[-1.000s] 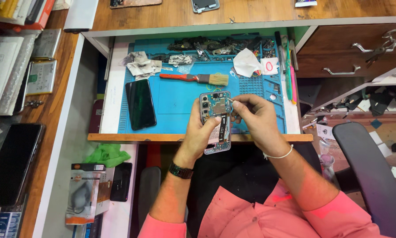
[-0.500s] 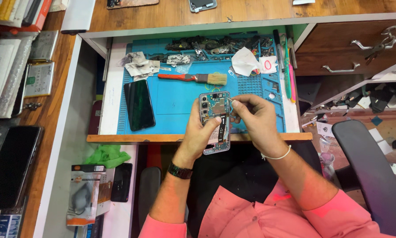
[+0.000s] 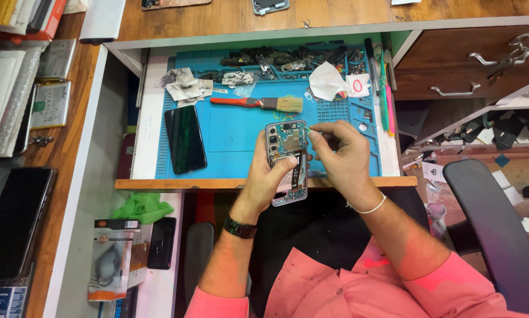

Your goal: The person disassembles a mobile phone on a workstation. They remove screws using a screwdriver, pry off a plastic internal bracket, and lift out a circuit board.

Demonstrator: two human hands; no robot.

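Head view: fingers (image 3: 274, 166) around opened phone (image 3: 287, 160)

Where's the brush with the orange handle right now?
In the head view, the brush lies on the blue mat, just beyond the opened phone.

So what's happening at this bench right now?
A person in a pink shirt sits at a pulled-out drawer lined with a blue work mat. The left hand holds an opened phone with its insides exposed, over the mat's front edge. The right hand pinches something thin at the phone's upper right; what it is I cannot tell. A dark phone and a brush lie on the mat.
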